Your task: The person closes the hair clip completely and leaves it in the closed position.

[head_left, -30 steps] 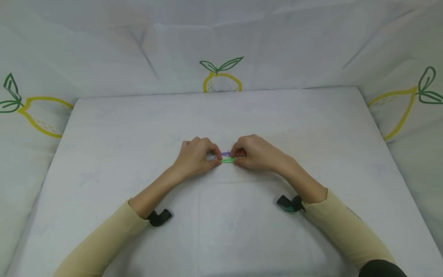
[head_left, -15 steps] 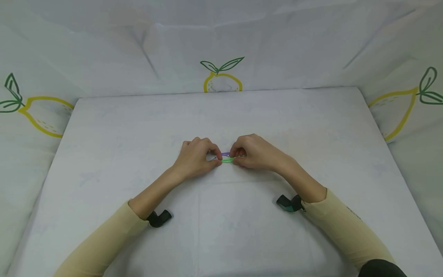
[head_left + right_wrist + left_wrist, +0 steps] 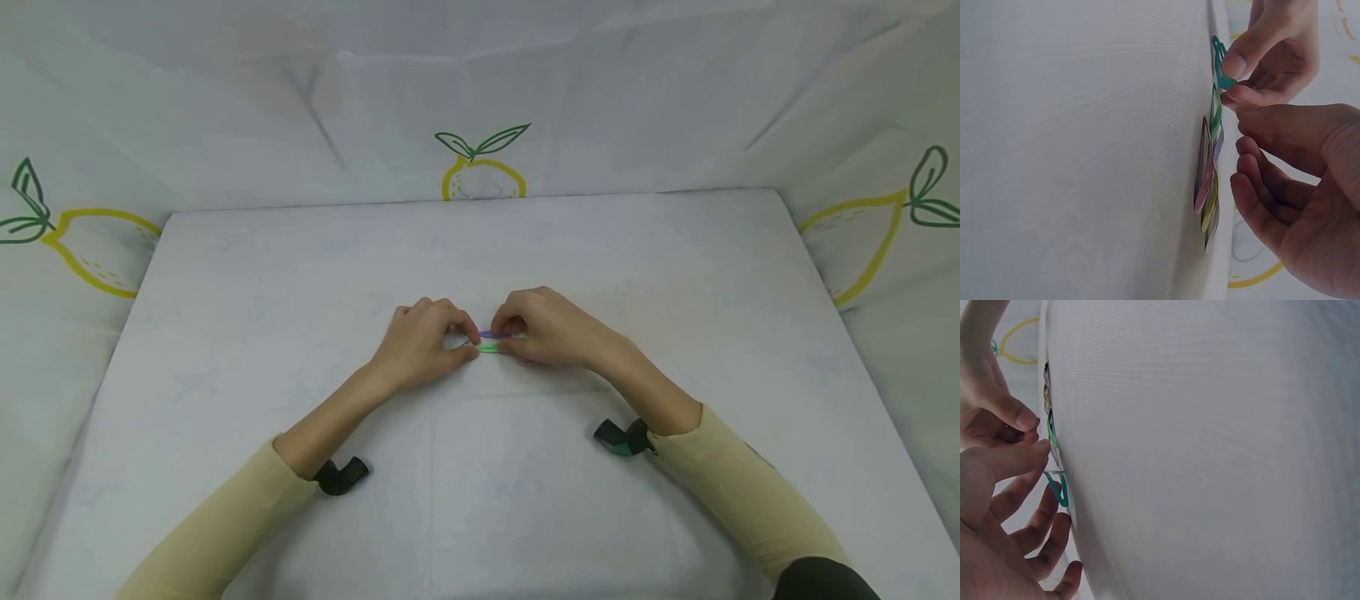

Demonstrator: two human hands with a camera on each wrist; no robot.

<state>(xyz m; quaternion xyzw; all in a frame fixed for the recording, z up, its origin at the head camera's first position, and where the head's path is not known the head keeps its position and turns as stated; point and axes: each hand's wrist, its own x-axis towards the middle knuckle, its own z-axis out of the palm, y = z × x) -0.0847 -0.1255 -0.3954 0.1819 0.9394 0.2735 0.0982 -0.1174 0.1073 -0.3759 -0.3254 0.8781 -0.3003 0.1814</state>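
Note:
Several slim snap hair clips lie in a row on the white tabletop. My left hand (image 3: 426, 340) has its thumb and index finger closed in at one end of a teal hair clip (image 3: 1222, 65). My right hand (image 3: 551, 327) is bent over the row, its thumb overlapping the right end of a green hair clip (image 3: 487, 348) in the head view. A purple hair clip (image 3: 495, 335) shows between its thumb and index finger. In the right wrist view, a pink hair clip (image 3: 1205, 187) and a yellow hair clip (image 3: 1210, 209) lie below the right fingertips.
The white-covered table (image 3: 480, 483) spreads around both hands, its far edge meeting a white cloth wall (image 3: 637, 100) printed with lemons. Black wrist devices (image 3: 341, 477) stick out from the cuffs of the light sleeves (image 3: 742, 487).
My right hand has shifted slightly left and away from me along the row, and more of the purple clip shows under it. The left hand has barely moved.

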